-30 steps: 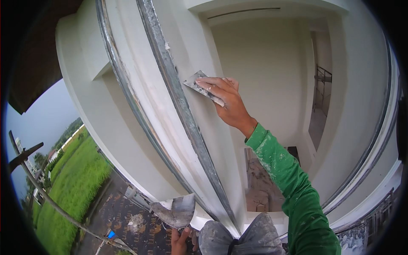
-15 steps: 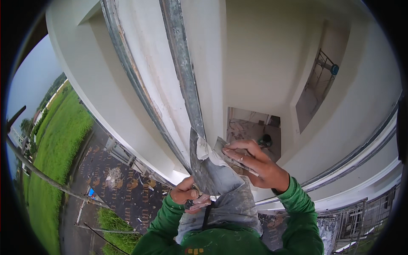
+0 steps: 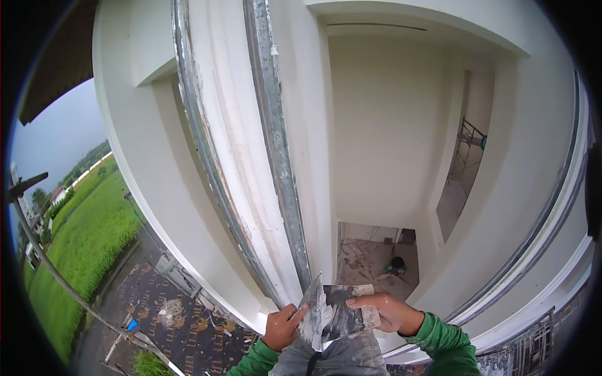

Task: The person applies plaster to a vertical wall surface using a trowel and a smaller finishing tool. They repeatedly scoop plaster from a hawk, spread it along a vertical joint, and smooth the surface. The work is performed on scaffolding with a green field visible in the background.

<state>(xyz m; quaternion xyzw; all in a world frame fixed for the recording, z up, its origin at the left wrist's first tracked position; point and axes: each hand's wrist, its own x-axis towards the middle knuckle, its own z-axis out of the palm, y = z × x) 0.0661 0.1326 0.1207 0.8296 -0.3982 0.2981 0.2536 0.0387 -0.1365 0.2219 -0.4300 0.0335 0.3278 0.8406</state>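
Broad scraper (image 3: 309, 316) and flat scraper (image 3: 345, 313): both at lower centre, held before the grey trousers (image 3: 335, 362), edges meeting or nearly so; exact contact not resolved.

Far left: hazy sky (image 3: 63, 135) over a bright green field (image 3: 94, 225); a scaffold pole (image 3: 82, 305) slants down across it. Below, dark sheeting (image 3: 141, 299) with printed marks and pale splatter (image 3: 169, 310). Small blue object (image 3: 131, 325) by the pole, kind unclear.

Next, a curved white wall (image 3: 119, 113), then a left metal strip (image 3: 209, 156) and a right metal strip (image 3: 273, 125), both running from the top edge down toward the hands. White band (image 3: 232, 125) between them, surface uneven.

Left hand (image 3: 281, 326): bare, green cuff, closed in a pinch on the broad scraper's left side; some fingers hidden. Pale filler (image 3: 327, 314) lies where the two blades come together. Flat scraper's face smeared dark and pale.

Right hand (image 3: 389, 311): bare, green cuff, pinching the flat scraper at its right end; digits beneath not visible.

Beyond, a cream interior wall (image 3: 395, 125); at its foot a stained floor (image 3: 360, 260) bearing a dark and green shape (image 3: 395, 266), too small to identify. Further right, a narrow opening with a metal frame (image 3: 470, 143). Lower right corner: metal scaffolding (image 3: 533, 344).
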